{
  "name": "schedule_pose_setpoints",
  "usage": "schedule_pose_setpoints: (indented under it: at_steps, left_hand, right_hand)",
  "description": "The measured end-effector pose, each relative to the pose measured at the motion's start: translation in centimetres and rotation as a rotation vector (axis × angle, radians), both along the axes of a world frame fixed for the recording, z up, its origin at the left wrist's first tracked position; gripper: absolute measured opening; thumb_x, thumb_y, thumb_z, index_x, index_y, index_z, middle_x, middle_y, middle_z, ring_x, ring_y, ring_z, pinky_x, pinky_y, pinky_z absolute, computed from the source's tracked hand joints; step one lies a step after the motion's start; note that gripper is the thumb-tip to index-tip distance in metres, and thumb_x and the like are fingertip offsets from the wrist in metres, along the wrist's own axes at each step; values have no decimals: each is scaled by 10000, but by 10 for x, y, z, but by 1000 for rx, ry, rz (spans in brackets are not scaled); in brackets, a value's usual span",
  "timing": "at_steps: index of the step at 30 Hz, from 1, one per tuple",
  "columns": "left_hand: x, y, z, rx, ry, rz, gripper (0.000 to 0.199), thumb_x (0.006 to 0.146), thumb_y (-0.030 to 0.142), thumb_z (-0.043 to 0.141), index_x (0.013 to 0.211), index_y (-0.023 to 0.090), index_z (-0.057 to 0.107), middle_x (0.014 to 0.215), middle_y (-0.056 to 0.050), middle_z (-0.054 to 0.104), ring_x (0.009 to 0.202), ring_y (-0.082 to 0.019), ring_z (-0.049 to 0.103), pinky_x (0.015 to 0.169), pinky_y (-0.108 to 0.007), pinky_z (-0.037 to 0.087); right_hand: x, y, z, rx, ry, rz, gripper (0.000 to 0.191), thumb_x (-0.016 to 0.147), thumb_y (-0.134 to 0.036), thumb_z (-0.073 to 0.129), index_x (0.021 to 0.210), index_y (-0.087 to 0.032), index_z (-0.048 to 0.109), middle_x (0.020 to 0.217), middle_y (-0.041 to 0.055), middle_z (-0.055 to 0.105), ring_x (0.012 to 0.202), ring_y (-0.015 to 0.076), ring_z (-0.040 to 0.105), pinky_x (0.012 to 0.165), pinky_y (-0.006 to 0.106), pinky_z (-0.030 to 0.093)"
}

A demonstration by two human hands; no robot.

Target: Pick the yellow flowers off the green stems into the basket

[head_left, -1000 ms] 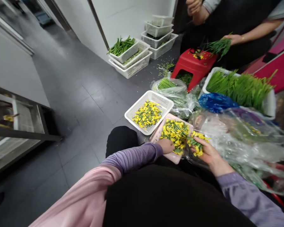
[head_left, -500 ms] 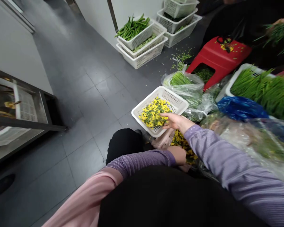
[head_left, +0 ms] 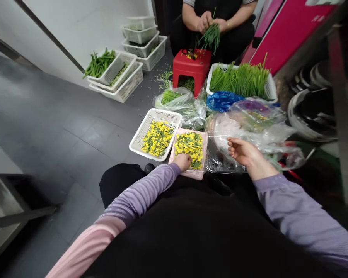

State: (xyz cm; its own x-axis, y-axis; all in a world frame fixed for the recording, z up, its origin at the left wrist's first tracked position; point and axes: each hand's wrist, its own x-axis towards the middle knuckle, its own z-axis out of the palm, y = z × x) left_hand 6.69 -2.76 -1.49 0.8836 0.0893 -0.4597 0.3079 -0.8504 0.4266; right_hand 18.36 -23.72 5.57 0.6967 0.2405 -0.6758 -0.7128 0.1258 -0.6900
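My left hand is closed over the near left part of a pink tray of yellow flowers. Its fingertips are down among the blossoms, so what they grip is hidden. To the right, my right hand hovers with curled fingers drawn together above a clear plastic container; anything in them is too small to make out. Against the tray's left side stands a white perforated basket, with yellow flowers on green stems in it.
Plastic bags of greens and a blue bag lie beyond the trays. Behind are a red stool, a basket of green stalks and stacked white baskets. Another person's hands hold greens opposite.
My right hand has moved from over the flowers in the white basket to the right, above the clear container. My left hand stays at the pink tray. The view has swung right.
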Motion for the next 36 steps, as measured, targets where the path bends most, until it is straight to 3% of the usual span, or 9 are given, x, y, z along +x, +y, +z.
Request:
schedule_pose_setpoints:
  at_steps: [2, 5, 11, 17, 23, 27, 30, 33, 36]
  left_hand:
    - [0, -23, -7, 71, 46, -46, 256, 759, 303, 452, 839, 165, 652, 850, -73, 644, 818, -164, 587, 764, -236, 426]
    - [5, -47, -18, 108, 131, 31, 327, 737, 406, 482, 822, 135, 643, 828, -97, 640, 783, -173, 590, 714, -234, 430]
    - [24, -57, -28, 53, 171, 234, 314, 738, 395, 486, 800, 128, 638, 781, -94, 642, 711, -164, 588, 650, -238, 429]
    - [10, -30, -13, 76, -20, 213, 238, 768, 319, 450, 787, 156, 621, 750, -57, 638, 713, -142, 575, 674, -227, 421]
    - [-7, -12, 8, -202, -93, 277, 208, 823, 281, 382, 834, 142, 537, 581, -15, 584, 510, -104, 547, 576, -225, 441]
    - [-6, -14, 20, -514, -8, 334, 150, 840, 230, 352, 842, 141, 473, 492, 26, 530, 370, -88, 492, 451, -220, 428]
    - [-2, -18, 27, -662, 5, 429, 88, 829, 187, 384, 811, 133, 451, 500, 39, 521, 348, -66, 477, 419, -198, 418]
    - [0, -21, 28, -693, -8, 525, 70, 791, 149, 457, 857, 125, 455, 541, 48, 534, 354, -40, 469, 416, -172, 415]
    - [-2, -22, 27, -596, 16, 512, 137, 777, 137, 477, 914, 121, 479, 475, 71, 494, 349, -38, 450, 414, -158, 403]
  right_hand:
    - [-10, -3, -9, 24, -61, 41, 44, 649, -141, 553, 691, -156, 551, 511, -37, 478, 369, 41, 380, 322, 158, 291]
    - [-20, 7, -10, 34, -242, 153, 91, 630, -168, 597, 716, -150, 573, 567, -21, 517, 389, 44, 402, 334, 168, 291]
    - [-13, 21, -7, -96, -397, 212, 82, 625, -194, 605, 688, -151, 573, 523, -20, 515, 377, 48, 383, 342, 179, 277]
    - [-12, 26, -29, -250, -540, 453, 87, 609, -175, 601, 692, -152, 616, 512, -28, 532, 383, 50, 387, 382, 188, 294]
    - [-34, 52, -55, -270, -548, 734, 185, 589, -150, 628, 774, -165, 631, 485, -47, 533, 406, 73, 444, 423, 199, 337]
    - [-44, 65, -64, -148, -485, 757, 235, 621, -185, 616, 854, -161, 611, 484, -52, 539, 403, 81, 454, 427, 207, 360]
    - [-42, 65, -68, -153, -519, 707, 156, 636, -212, 602, 787, -169, 606, 497, -45, 552, 421, 85, 470, 440, 209, 375]
    - [-36, 62, -70, -257, -617, 711, 67, 616, -213, 617, 676, -181, 618, 519, -32, 571, 466, 97, 492, 480, 217, 386]
    - [-34, 61, -69, -339, -679, 777, 129, 549, -191, 666, 677, -198, 659, 604, -17, 619, 569, 126, 537, 567, 234, 410]
